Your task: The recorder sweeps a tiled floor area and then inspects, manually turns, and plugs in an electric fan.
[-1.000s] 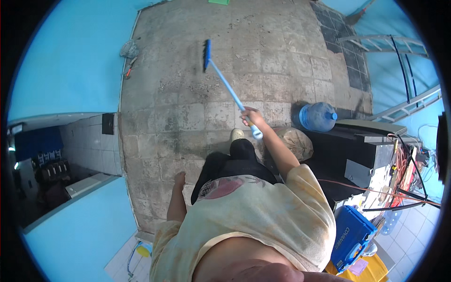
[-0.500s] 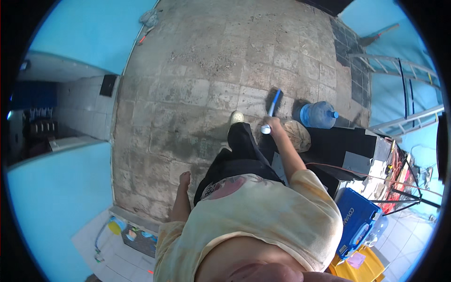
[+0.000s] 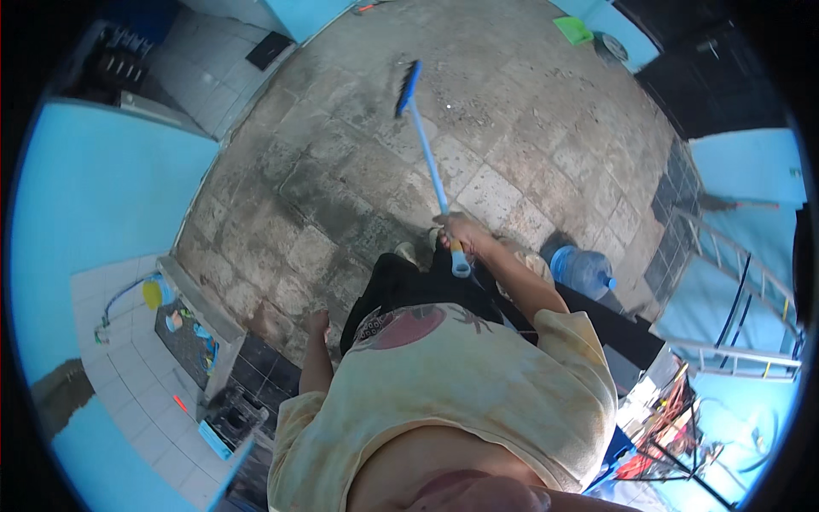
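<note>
Blue-headed and dark-bristled, the long pale-handled broom [image 3: 429, 162] is clamped near its end in the right hand [image 3: 463, 232], stretched forward over worn grey floor tiles [image 3: 311, 247]. And the left hand [image 3: 318, 322]? Held low beside the black trousers [image 3: 384, 294], its grip impossible to tell.

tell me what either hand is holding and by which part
The right hand holds a blue broom by its handle, near the end away from the bristles. Nothing shows in the left hand.
</note>
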